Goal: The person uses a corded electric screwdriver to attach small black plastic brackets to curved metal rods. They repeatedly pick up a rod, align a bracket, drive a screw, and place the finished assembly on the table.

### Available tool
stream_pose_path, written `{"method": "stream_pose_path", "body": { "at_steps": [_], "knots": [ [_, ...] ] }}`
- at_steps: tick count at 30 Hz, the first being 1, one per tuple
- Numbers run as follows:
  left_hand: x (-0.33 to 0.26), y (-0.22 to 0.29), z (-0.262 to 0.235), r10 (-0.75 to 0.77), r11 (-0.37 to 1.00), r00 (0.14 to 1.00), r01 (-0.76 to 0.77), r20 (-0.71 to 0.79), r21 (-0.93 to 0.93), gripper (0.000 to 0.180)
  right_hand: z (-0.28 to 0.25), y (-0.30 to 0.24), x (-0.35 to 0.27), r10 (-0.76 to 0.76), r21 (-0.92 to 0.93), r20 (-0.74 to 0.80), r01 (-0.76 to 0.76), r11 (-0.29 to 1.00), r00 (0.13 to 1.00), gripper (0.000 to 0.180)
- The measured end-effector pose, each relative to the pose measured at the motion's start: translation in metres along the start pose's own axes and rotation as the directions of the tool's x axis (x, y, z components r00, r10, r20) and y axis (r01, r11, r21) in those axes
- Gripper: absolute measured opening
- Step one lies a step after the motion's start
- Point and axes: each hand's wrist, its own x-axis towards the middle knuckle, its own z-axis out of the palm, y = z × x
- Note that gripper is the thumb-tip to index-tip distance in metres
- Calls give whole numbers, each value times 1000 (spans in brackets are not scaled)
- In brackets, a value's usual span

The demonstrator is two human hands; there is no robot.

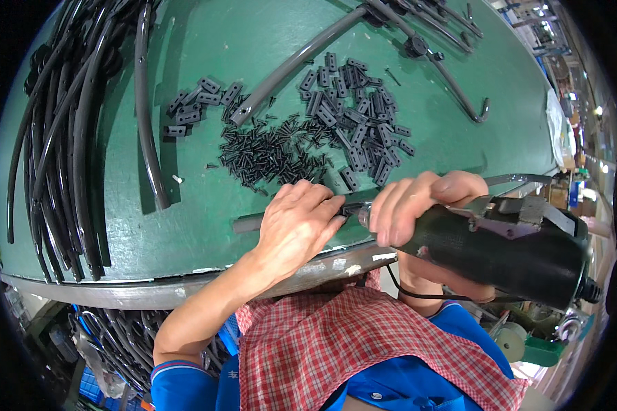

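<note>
My right hand [425,205] is wrapped round a thick black power screwdriver [500,250], held nearly level with its nose pointing left. The bit end meets the fingertips of my left hand [298,222]. That hand is closed over a dark grey tube [247,224] near the table's front edge, and the tube's end sticks out on its left. Whatever is pinched between the left thumb and finger, where the bit touches, is hidden. Just beyond the left hand lies a heap of small black screws [267,151]. Grey two-holed blocks [367,113] are piled right behind it.
Long black bent tubes [68,151] lie stacked along the left, with a single tube [146,103] beside them. Another tube [301,55] reaches toward the screws. A hooked rod [459,92] lies at the back right. The green table [206,253] has a rounded front edge.
</note>
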Motion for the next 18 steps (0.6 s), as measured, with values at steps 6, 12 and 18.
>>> {"method": "stream_pose_path", "body": {
  "at_steps": [6,12,18],
  "knots": [
    [0,-1,0,40,999,999,-39,-18,21,27,-26,15,16,-90,375,152,26,927,984,89],
    [9,10,-8,119,988,993,-121,25,95,43,-96,-18,-54,33,606,-440,269,749,898,70],
    [3,24,-30,36,998,993,-42,111,52,44,-113,-27,-113,165,620,-535,252,743,828,69]
  ]
}}
